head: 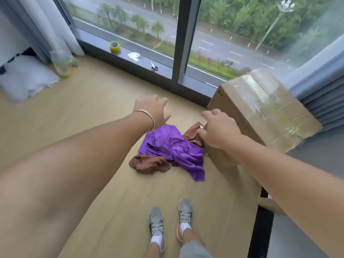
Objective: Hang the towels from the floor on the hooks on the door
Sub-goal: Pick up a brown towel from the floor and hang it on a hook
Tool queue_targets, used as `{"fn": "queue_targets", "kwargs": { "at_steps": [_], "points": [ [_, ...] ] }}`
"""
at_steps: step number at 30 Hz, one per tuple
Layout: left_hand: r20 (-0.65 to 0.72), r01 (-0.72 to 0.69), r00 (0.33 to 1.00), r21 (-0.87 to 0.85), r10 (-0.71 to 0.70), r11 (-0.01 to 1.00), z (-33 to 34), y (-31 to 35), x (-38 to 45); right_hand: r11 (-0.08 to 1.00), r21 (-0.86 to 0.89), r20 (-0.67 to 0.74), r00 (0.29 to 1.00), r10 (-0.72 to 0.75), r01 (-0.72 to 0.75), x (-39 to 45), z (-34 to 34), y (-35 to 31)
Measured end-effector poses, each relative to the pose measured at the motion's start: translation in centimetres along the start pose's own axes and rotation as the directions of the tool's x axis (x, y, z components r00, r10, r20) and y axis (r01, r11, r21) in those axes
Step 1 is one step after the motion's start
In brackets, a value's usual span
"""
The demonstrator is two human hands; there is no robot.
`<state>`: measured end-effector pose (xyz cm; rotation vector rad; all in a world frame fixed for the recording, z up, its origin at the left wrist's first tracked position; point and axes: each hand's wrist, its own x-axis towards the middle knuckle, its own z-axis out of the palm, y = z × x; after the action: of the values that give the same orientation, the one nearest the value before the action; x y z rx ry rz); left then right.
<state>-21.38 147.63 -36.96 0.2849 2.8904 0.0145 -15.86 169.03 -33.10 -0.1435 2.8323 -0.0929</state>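
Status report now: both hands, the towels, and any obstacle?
Left hand open, above towels. Right hand cannot tell, at brown towel edge. Purple towel on top, both on floor. Cardboard box close beside.

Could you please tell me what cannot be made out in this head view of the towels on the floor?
- The door and its hooks: outside the frame.
- Brown towel: its middle lies under the purple towel, so one towel or two cannot be told.
- Right hand: its fingers are hidden behind its back; a grip cannot be told.
- Left hand: fingertips blurred.
- Scissors on the sill: too small for detail.
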Motion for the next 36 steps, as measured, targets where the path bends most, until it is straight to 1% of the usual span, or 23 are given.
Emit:
{"fn": "queue_targets", "kwargs": {
  "at_steps": [3,7,11,14,16,18,21,26,28,31,32,34,36],
  "points": [
    [0.102,0.095,0.991,-0.046,-0.090,0.994,8.2,-2.1,2.3,0.997,0.011,0.080,0.994,-0.073,0.072,5.0,7.1,-0.1],
    [0.236,0.239,0.948,-0.083,-0.213,0.968,20.3,-5.0,3.4,0.985,0.004,0.206,0.964,-0.168,0.171,10.4,17.8,0.0],
    [0.331,0.291,0.906,-0.040,-0.262,0.956,32.9,-7.3,3.0,0.971,-0.017,0.307,0.925,-0.223,0.239,14.4,29.2,-0.1],
    [0.364,0.318,0.890,-0.059,-0.277,0.946,42.0,-8.1,2.9,0.959,-0.031,0.378,0.892,-0.248,0.280,16.5,38.5,-0.4],
    [0.380,0.310,0.887,-0.071,-0.262,0.948,48.0,-7.7,2.9,0.950,-0.039,0.425,0.865,-0.266,0.311,17.4,44.8,-0.3],
    [0.386,0.249,0.901,-0.079,-0.200,0.965,53.6,-6.6,2.8,0.936,-0.050,0.453,0.843,-0.289,0.348,17.9,50.7,-0.1],
    [0.396,0.168,0.913,-0.135,-0.103,0.976,61.4,-4.3,2.8,0.924,-0.060,0.463,0.831,-0.310,0.378,18.8,58.8,0.4],
    [0.425,0.166,0.904,-0.255,-0.044,0.952,72.0,-1.5,3.7,0.900,-0.082,0.436,0.828,-0.354,0.428,21.0,69.6,0.4],
    [0.417,0.187,0.907,-0.285,-0.054,0.940,75.2,-1.4,4.4,0.887,-0.084,0.407,0.828,-0.386,0.454,22.0,73.0,0.3],
    [0.333,0.197,0.939,-0.305,-0.090,0.932,78.6,-2.1,5.5,0.866,-0.104,0.366,0.828,-0.424,0.489,23.6,76.9,-0.2],
    [0.283,0.174,0.955,-0.278,-0.093,0.945,79.4,-2.4,5.8,0.856,-0.116,0.347,0.828,-0.441,0.504,24.0,77.9,-0.4],
    [0.178,0.123,0.980,-0.172,-0.092,0.977,80.6,-2.9,6.1,0.836,-0.143,0.280,0.832,-0.479,0.530,24.8,79.2,-0.6],
    [0.113,0.121,0.988,-0.113,-0.109,0.986,81.1,-3.3,6.3,0.824,-0.152,0.229,0.830,-0.509,0.547,25.4,79.5,-0.5]
  ]
}}
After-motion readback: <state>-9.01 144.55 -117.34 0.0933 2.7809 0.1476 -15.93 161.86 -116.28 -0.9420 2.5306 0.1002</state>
